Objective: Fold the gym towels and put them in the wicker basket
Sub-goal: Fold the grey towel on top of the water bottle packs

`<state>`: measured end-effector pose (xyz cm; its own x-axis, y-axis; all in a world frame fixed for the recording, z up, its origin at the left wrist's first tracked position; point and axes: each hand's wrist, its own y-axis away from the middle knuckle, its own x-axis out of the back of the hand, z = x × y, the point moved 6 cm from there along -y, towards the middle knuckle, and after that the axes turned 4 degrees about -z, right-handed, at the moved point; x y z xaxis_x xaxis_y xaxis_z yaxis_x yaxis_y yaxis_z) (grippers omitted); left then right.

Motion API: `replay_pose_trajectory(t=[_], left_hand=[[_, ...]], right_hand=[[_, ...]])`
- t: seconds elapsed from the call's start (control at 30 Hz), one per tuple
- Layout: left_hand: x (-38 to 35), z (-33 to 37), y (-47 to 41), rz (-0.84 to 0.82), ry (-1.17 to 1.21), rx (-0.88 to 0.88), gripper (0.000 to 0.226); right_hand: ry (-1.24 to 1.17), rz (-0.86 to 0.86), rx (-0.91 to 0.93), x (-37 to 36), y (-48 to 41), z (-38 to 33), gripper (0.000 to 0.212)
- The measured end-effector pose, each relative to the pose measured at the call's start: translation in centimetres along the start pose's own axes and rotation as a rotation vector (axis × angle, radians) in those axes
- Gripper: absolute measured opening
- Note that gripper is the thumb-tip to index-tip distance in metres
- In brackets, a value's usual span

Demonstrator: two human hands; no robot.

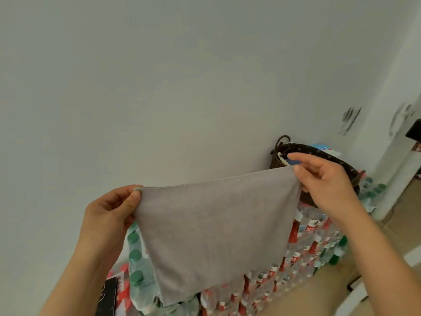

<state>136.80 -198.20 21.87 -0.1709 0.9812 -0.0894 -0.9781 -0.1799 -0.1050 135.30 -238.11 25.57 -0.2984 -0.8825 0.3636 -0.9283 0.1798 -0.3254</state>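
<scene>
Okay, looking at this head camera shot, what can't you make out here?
Basket inside, head view: the right hand and the near rim hide it, so any towels within are unseen.
Bottles, head view: the towel covers many; labels are too small to read.
Wall marks, head view: too blurred to identify.
Dark box, head view: cut off by the bottom edge.

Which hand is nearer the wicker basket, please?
Right: the right hand is in front of the wicker basket; the left hand, pinching the towel, is far left of it.
</scene>
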Motion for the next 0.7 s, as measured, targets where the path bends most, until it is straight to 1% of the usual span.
replay_pose_trajectory(t=[0.07,0.17,0.27,0.33,0.4,0.5,0.57,0.63,0.7], left_hand=[[-0.3,-0.8,-0.2,-0.027,-0.018,0.045,0.015],[-1.2,-3.4,-1.2,-0.037,-0.027,0.116,0.018],[-2.6,-7.6,-3.1,0.0,-0.036,0.218,0.015],[-3.5,-10.8,-4.9,0.038,-0.072,0.287,0.011],[-4.4,-13.5,-6.9,0.075,-0.126,0.324,0.007],[-5.2,-16.3,-10.2,0.156,-0.293,0.319,0.007],[-5.6,-17.7,-12.2,0.205,-0.433,0.301,0.006],[-5.9,-18.8,-13.8,0.244,-0.572,0.301,0.012],[-6.1,-19.7,-14.8,0.284,-0.653,0.325,0.015]], right_hand=[[0.066,-0.049,-0.022,0.3,-1.1,0.0,0.021],[0.014,-0.128,-0.11,0.0,-3.2,2.3,0.019],[-0.02,-0.202,-0.251,-2.1,-5.7,7.5,0.017],[0.052,-0.258,-0.329,-4.1,-7.3,11.8,0.014],[0.128,-0.279,-0.365,-5.8,-9.2,15.9,0.012],[0.265,-0.266,-0.364,-7.8,-12.7,19.8,0.008],[0.358,-0.256,-0.316,-9.3,-15.2,21.0,0.007],[0.429,-0.269,-0.262,-11.2,-17.5,21.8,0.009],[0.498,-0.289,-0.238,-13.0,-19.4,23.0,0.011]])
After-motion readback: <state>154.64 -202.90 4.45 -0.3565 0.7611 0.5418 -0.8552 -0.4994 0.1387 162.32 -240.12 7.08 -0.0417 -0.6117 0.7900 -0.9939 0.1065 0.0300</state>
